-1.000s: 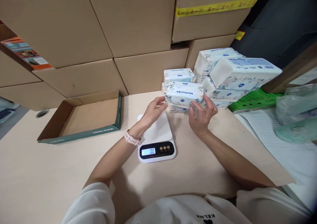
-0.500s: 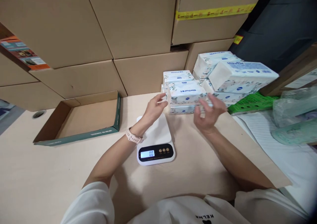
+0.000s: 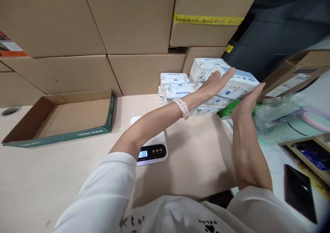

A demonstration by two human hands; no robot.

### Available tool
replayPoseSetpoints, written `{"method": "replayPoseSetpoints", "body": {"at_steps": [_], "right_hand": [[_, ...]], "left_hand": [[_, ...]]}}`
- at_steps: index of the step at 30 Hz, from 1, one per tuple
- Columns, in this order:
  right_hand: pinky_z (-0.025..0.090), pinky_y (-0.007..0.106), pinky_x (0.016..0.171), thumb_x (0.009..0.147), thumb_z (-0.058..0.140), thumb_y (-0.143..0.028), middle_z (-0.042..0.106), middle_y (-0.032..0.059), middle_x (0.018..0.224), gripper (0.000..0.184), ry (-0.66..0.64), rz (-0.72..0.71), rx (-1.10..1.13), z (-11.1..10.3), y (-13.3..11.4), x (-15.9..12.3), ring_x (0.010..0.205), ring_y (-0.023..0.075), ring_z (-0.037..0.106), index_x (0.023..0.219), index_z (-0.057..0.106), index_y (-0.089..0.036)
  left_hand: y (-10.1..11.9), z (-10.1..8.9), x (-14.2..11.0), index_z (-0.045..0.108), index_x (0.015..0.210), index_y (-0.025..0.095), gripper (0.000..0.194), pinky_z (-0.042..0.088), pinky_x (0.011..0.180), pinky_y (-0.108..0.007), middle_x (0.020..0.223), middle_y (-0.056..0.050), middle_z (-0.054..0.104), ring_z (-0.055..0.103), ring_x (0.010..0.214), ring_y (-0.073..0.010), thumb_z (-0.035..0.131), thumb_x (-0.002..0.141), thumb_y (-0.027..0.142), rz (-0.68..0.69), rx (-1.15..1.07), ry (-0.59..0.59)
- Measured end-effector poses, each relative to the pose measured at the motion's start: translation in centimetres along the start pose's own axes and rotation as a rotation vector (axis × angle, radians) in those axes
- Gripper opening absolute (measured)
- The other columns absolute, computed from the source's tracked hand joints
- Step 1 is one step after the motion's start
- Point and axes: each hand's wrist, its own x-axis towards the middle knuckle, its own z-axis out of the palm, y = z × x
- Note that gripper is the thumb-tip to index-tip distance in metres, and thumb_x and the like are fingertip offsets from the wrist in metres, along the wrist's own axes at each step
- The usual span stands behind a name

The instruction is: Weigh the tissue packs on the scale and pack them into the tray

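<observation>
My left hand (image 3: 214, 83), with a pale pink watch band on the wrist, presses on the left end of a white tissue pack (image 3: 238, 86) on top of the right-hand stack. Against the pack's right end lies my right hand (image 3: 244, 104), its fingers reaching along that side. The pack is gripped between both hands and still sits at the stack's top. Other floral tissue packs (image 3: 179, 91) are stacked to the left, partly behind my left forearm. That forearm also crosses over a white kitchen scale (image 3: 154, 161), whose display reads 0.0.
An open shallow cardboard tray (image 3: 74, 118) with green sides sits on the table (image 3: 77, 178) at left. Large cardboard boxes (image 3: 134, 20) form a wall behind. To the right are a green plastic crate (image 3: 230, 108), a clear plastic wrap (image 3: 270, 114) and a dark tablet-like slab (image 3: 300, 191).
Both hands have moved right, from near the front tissue packs to the ends of the top right pack. My view has turned to the right.
</observation>
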Motion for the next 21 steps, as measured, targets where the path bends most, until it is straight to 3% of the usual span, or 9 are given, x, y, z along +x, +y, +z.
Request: {"method": "replayPoseSetpoints", "body": {"at_steps": [2,4,5,7,9,12,15,21], "right_hand": [[0.05,0.053,0.131,0.105,0.035,-0.069,0.079,0.0027,0.121,0.049,-0.089,-0.084,0.023,1.8,-2.3,-3.4,0.143,0.0278,0.065,0.111,0.072,-0.038],[0.053,0.055,0.128,0.105,0.041,-0.067,0.077,0.0013,0.119,0.042,-0.134,-0.258,0.028,2.8,-4.0,-7.1,0.147,0.0293,0.062,0.111,0.074,-0.041],[0.052,0.056,0.129,0.104,0.048,-0.065,0.076,0.0011,0.119,0.037,-0.135,-0.343,0.031,3.1,-4.5,-9.0,0.147,0.0302,0.062,0.112,0.075,-0.041],[0.048,0.056,0.131,0.101,0.064,-0.058,0.074,0.0012,0.124,0.029,-0.137,-0.444,0.038,3.6,-4.9,-13.0,0.144,0.0305,0.064,0.121,0.075,-0.04],[0.048,0.055,0.131,0.099,0.073,-0.051,0.07,0.0027,0.135,0.038,-0.2,-0.424,0.023,4.2,-4.7,-17.1,0.14,0.0292,0.067,0.135,0.07,-0.04],[0.053,0.057,0.126,0.101,0.072,-0.052,0.064,0.0086,0.149,0.047,-0.438,-0.303,-0.062,5.1,-3.8,-22.4,0.146,0.0317,0.063,0.144,0.061,-0.036],[0.055,0.058,0.124,0.103,0.068,-0.051,0.058,0.0114,0.158,0.044,-0.642,-0.184,-0.12,5.7,-2.5,-25.8,0.152,0.0313,0.058,0.143,0.056,-0.035],[0.055,0.055,0.127,0.105,0.066,-0.048,0.054,0.0115,0.164,0.044,-0.749,-0.074,-0.091,5.7,0.0,-28.1,0.157,0.0258,0.054,0.145,0.05,-0.033]], "left_hand": [[1.8,-1.1,-3.0,0.031,0.178,0.015,0.08,0.009,0.145,-0.04,0.188,-0.01,0.01,0.007,0.178,-0.025,0.047,0.114,0.06,-0.079,-0.03,-0.022],[3.9,-3.2,-8.2,0.035,0.176,0.013,0.068,0.011,0.142,-0.034,0.189,-0.007,0.017,0.01,0.177,-0.0203,0.046,0.117,0.045,0.033,-0.054,-0.012],[4.7,-4.4,-11.2,0.04,0.173,0.012,0.063,0.013,0.14,-0.031,0.188,-0.005,0.023,0.013,0.176,-0.0207,0.049,0.115,0.037,0.108,-0.06,0.004],[5.6,-6.8,-17.3,0.056,0.164,0.025,0.053,0.021,0.138,-0.035,0.182,0.01,0.041,0.016,0.175,-0.0273,0.056,0.111,0.032,0.177,-0.063,0.092],[5.1,-8.8,-23.1,0.069,0.153,0.035,0.048,0.027,0.14,-0.044,0.173,0.012,0.054,0.022,0.175,-0.031,0.069,0.105,0.038,0.072,-0.096,0.215],[2.1,-10.5,-29.7,0.077,0.143,0.035,0.053,0.033,0.142,-0.051,0.165,0.002,0.064,0.036,0.171,-0.0339,0.083,0.094,0.054,-0.194,-0.162,0.42],[-0.8,-11.0,-33.6,0.075,0.146,0.034,0.057,0.031,0.142,-0.055,0.167,-0.003,0.062,0.04,0.17,-0.0334,0.079,0.096,0.06,-0.34,-0.171,0.484],[-2.4,-11.5,-36.3,0.076,0.146,0.033,0.057,0.027,0.143,-0.058,0.165,-0.005,0.064,0.043,0.168,-0.0348,0.078,0.097,0.062,-0.359,-0.124,0.538]]}}
